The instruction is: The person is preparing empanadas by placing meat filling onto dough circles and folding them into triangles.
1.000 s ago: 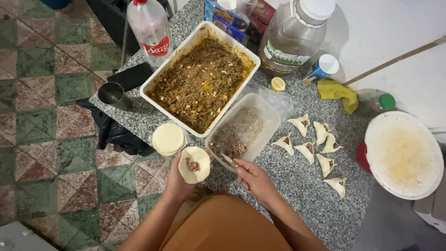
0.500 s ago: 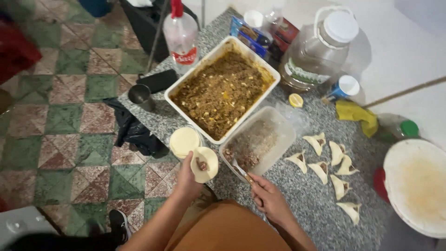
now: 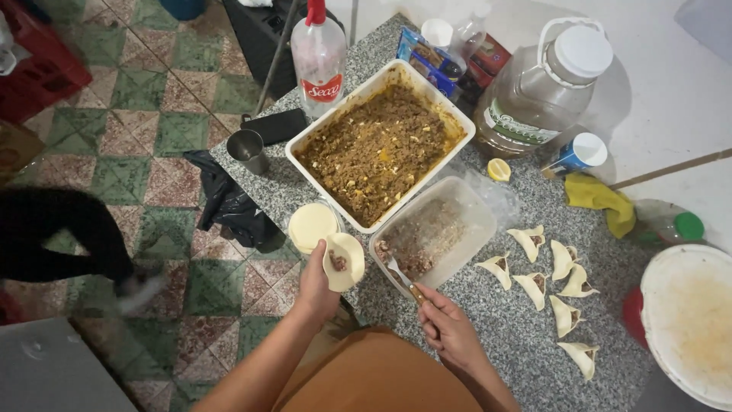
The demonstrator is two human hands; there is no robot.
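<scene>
My left hand (image 3: 318,284) holds a round dough disc (image 3: 344,262) with a small lump of meat filling on it, just off the counter's near edge. A fork (image 3: 402,278) is gripped in my right hand (image 3: 450,329), its tines dipping into the clear plastic tub (image 3: 475,210) of filling. A stack of plain dough discs (image 3: 311,226) sits beside my left hand. Behind them stands a large white dish (image 3: 454,123) full of brown minced filling. Several folded pastries (image 3: 550,278) lie on the granite counter (image 3: 503,320) to the right.
Along the back stand a clear bottle with a red cap (image 3: 319,53), a big jug (image 3: 543,95), a small blue can (image 3: 576,152) and a yellow cloth (image 3: 602,198). A white round lid (image 3: 690,320) is at right. A metal cup (image 3: 248,149) is at left. Someone's leg (image 3: 69,240) crosses the tiled floor.
The view has shifted slightly. My right hand has brought the fork into the plastic tub. A person's leg has stepped into view on the floor at left.
</scene>
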